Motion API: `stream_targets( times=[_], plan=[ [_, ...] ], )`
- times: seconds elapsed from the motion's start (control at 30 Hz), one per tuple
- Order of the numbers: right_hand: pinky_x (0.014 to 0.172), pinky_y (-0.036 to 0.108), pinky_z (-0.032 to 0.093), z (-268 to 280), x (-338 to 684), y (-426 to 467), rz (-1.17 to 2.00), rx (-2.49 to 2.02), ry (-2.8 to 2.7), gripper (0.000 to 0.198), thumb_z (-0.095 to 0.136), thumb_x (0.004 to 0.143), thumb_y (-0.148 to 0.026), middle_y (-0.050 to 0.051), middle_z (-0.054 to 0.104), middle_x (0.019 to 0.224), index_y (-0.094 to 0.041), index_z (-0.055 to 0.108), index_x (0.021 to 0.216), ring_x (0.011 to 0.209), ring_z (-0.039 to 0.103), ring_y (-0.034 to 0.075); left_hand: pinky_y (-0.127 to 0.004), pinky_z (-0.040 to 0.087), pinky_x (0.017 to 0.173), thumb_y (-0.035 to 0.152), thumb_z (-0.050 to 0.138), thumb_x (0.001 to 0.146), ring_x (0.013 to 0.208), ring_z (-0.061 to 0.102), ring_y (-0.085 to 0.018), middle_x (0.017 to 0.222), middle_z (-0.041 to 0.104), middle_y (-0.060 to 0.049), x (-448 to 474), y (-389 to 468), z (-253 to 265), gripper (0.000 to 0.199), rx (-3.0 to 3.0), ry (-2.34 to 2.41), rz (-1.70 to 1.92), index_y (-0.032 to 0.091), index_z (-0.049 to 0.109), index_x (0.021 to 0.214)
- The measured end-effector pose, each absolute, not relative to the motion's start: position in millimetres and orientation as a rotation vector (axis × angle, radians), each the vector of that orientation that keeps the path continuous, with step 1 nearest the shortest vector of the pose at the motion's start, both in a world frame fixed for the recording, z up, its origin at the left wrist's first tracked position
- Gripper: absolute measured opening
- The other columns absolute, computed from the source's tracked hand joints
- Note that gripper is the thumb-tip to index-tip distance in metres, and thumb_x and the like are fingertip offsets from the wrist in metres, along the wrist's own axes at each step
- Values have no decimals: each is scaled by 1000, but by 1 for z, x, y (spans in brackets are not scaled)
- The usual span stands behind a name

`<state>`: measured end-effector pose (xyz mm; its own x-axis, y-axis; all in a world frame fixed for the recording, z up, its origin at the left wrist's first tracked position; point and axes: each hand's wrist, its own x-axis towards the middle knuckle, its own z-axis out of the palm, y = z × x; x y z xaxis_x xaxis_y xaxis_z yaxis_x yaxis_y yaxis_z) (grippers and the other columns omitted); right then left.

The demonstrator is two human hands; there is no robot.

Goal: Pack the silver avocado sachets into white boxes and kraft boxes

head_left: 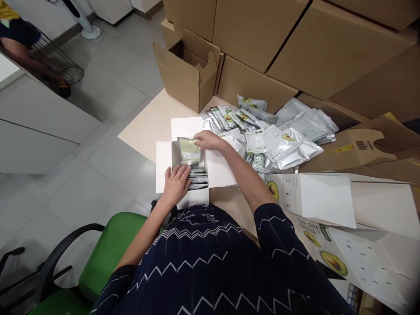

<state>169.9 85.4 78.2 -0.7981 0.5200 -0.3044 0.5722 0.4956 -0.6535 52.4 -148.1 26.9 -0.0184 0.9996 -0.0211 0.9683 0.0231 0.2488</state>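
Note:
A white carton (164, 166) with its flaps folded out stands at the table's near edge. Several flat pouches (198, 179) are stacked on edge inside it. My right hand (210, 141) pinches the top right corner of a green-and-silver pouch (190, 151), which stands upright in the far part of the carton. My left hand (177, 183) lies over the carton's left wall, fingers stretched out onto the packed pouches. To the right of the carton, a loose pile of silver pouches (285, 144) with avocado pictures spreads over the table.
Large brown boxes (256, 30) are stacked behind the table, and an open brown box (183, 74) stands at its far corner. Flattened white cartons (324, 201) lie at right. A green chair (111, 245) is at lower left. Another person's arm (29, 61) shows at upper left.

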Motion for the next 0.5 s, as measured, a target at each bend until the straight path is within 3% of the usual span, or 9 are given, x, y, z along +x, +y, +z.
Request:
stream_targets(
  times=[0.3,0.5],
  plan=[
    [80,23,39,63,157,80,-893,774,2763,29,55,87,-12,9,75,108,-12,76,106,99,65,18,-59,24,117,37,40,101,136,48,-35,152,52,-10,53,-148,28,50,2057,2097,234,22,51,147],
    [76,25,41,59,147,70,-802,775,2662,28,57,85,-8,11,74,113,-13,75,106,102,66,22,-58,25,117,37,39,101,135,48,-35,152,51,-10,51,-149,27,50,2083,2095,211,20,50,147]
  ],
)
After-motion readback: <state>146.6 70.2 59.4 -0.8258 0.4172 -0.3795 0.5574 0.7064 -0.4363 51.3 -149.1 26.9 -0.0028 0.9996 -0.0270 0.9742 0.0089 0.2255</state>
